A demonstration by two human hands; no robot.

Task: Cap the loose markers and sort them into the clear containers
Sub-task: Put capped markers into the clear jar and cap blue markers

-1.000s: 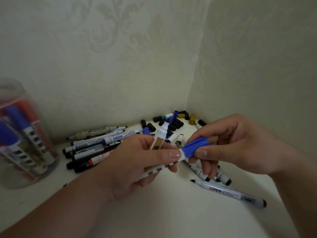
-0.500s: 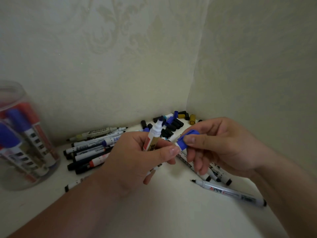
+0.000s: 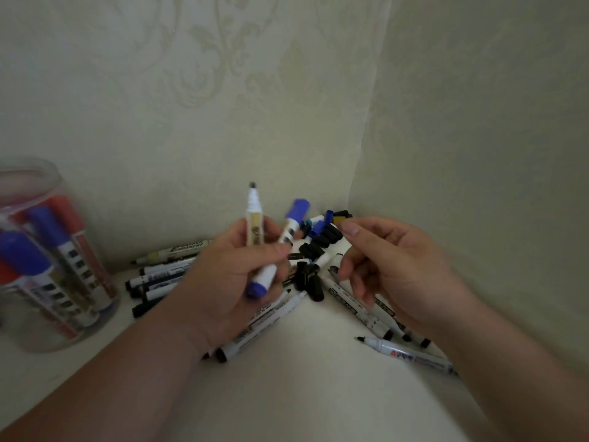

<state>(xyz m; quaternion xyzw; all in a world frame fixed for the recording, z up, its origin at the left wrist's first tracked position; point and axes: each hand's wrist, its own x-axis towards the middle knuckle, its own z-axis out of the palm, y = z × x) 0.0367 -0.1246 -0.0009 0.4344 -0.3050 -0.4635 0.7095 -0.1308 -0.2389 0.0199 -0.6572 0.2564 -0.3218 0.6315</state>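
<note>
On the white worktop closest to you, a thin uncapped marker lies with its tip pointing left and its far end under your right forearm. Just beyond it, more thin markers fan out beneath your right grip, which hangs above them with its fingers loosely curled and nothing in it. Your left grip is wrapped round two pens at once. One is a blue-capped marker, tilted with its cap up and to the right. The other is an uncapped pen with a tan label, held nearly upright with its dark tip at the top. A few markers lie on the worktop under that wrist. Behind the left grip a row of markers lies roughly side by side, some capped in black. Between the two grips, toward the corner, sits a heap of loose caps, mostly black with a few blue and one yellow. Well off to the left stands the clear jar, blurred, holding blue-capped and red-capped markers upright. Patterned walls meet behind the heap.
</note>
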